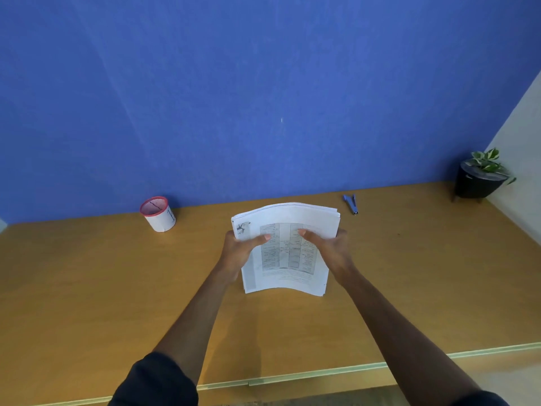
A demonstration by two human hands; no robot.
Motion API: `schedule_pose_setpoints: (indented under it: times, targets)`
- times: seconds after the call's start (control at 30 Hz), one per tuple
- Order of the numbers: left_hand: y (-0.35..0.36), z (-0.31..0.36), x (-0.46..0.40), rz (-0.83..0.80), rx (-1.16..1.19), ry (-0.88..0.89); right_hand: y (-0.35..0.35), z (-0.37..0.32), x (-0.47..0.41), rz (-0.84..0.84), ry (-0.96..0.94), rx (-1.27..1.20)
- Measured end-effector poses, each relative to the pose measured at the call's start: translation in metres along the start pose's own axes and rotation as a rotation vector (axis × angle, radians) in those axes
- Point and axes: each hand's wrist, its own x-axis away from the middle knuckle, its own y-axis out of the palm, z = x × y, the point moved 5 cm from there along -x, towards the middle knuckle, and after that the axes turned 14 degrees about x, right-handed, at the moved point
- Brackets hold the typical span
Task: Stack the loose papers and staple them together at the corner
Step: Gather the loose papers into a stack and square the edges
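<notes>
Desk (117, 288): both hands (238, 253) grip paper stack (288, 218) sides.

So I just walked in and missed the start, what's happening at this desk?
A person is holding a stack of papers upright on the wooden desk, gripping it with the left hand on one side and the right hand on the other, thumbs on the printed front sheet. The sheets bow slightly and look gathered into one pile. The blue stapler lies untouched further back to the right, so nothing is stapled yet. A mesh pen cup and a potted plant sit by the wall.
</notes>
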Motion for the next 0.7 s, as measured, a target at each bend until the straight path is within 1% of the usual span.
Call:
schedule_pose_setpoints:
  times: [0.27,0.37,0.5,0.6,0.7]
  targets:
    - [-0.005,-0.009,0.002,-0.027,0.001,0.014,0.004,0.019,0.004,-0.039,0.008,0.007]
    - [-0.009,-0.023,0.004,-0.017,-0.012,-0.016,0.008,0.035,0.007,-0.080,0.042,0.040]
    - [-0.011,-0.027,0.003,0.006,-0.021,0.000,0.007,0.047,0.007,-0.114,0.050,0.090]
    - [-0.015,-0.022,0.002,0.079,0.052,0.010,0.003,0.046,0.005,-0.154,0.011,0.167]
    - [-0.028,-0.015,-0.001,0.149,0.193,0.007,-0.007,0.044,0.005,-0.146,0.005,0.203]
